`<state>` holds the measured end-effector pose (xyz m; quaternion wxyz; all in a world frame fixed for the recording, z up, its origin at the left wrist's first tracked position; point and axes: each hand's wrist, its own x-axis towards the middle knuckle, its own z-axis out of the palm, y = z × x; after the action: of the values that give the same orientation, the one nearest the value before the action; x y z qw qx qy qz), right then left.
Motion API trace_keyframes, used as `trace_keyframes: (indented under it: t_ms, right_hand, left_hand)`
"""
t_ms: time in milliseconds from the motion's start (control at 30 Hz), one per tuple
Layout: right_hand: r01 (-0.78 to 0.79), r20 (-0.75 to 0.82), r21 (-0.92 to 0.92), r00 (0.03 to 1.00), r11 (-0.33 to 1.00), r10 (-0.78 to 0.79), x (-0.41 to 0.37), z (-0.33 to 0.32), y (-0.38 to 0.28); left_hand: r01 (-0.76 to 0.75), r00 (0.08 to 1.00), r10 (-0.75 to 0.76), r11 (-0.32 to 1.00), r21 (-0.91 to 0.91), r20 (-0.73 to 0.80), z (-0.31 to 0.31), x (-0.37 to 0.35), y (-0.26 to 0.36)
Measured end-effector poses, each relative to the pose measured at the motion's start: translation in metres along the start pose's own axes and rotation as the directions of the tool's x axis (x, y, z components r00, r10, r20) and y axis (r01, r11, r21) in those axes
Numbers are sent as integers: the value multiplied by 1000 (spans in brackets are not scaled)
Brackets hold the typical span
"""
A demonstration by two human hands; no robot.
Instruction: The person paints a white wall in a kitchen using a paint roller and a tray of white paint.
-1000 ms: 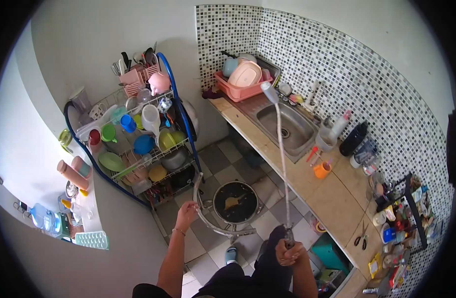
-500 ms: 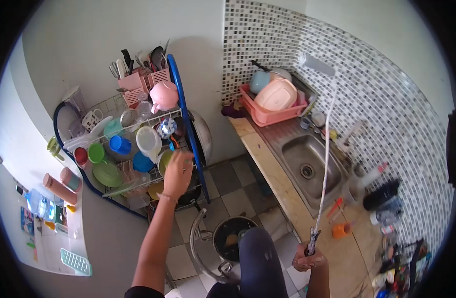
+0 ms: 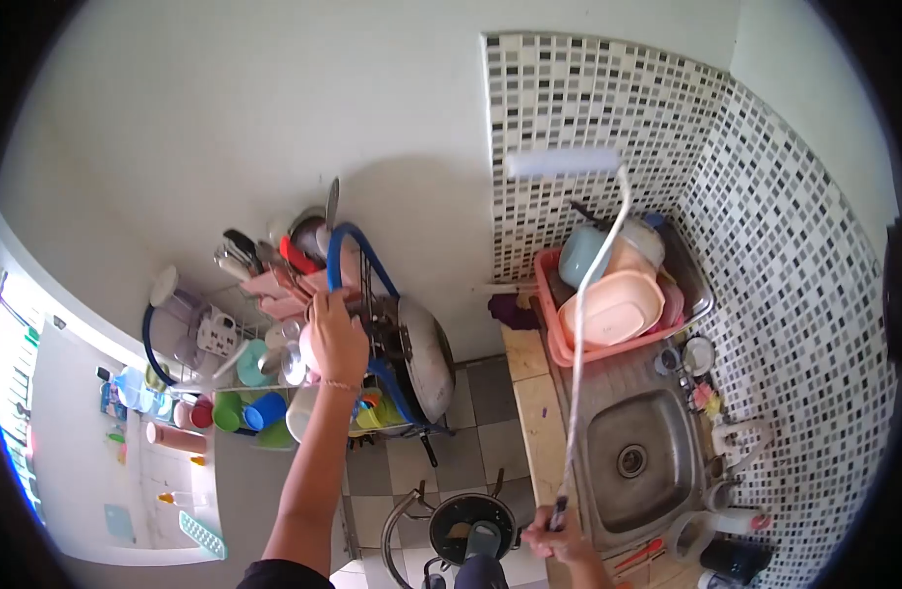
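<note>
My right hand point(image 3: 557, 538) is closed around the dark handle end of a paint roller point(image 3: 580, 363). Its long pale rod rises over the counter, and the white roller head point(image 3: 564, 163) is up against the tiled wall or just in front of it. My left hand point(image 3: 335, 334) is at the upper right side of a dish rack point(image 3: 367, 257) with a blue frame. Its fingers curl down beside the pink cutlery holder point(image 3: 279, 287) and over a pink mug point(image 3: 309, 351). What those fingers grip is hidden.
A steel sink point(image 3: 639, 461) lies to the right, with a pink basin of dishes point(image 3: 559, 334) behind it. A cooking pot point(image 3: 470, 525) stands on the tiled floor near my leg. Blue cups point(image 3: 266, 410) and a large pan point(image 3: 426, 358) are in the rack.
My view has tilted up. My left hand has gone from the rack's lower front to its top. The roller head has swung left along the tiled wall.
</note>
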<state>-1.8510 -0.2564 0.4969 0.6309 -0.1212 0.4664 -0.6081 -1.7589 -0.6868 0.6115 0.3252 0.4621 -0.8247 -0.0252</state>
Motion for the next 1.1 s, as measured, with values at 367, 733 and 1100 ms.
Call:
trace_keyframes:
  t_ms: [367, 733, 1100]
  right_hand:
    - [-37, -423, -226, 904, 973, -64, -104, 21, -15]
    - [-28, -665, -485, 661, 874, -347, -177, 124, -147]
    - [169, -901, -380, 154, 909, -405, -191, 116, -138]
  left_hand:
    - [-38, 993, 1, 949, 314, 115, 6, 17, -17]
    - [-45, 935, -139, 865, 500, 325, 26, 17, -27]
    - [-509, 808, 376, 833, 215, 454, 72, 15, 49]
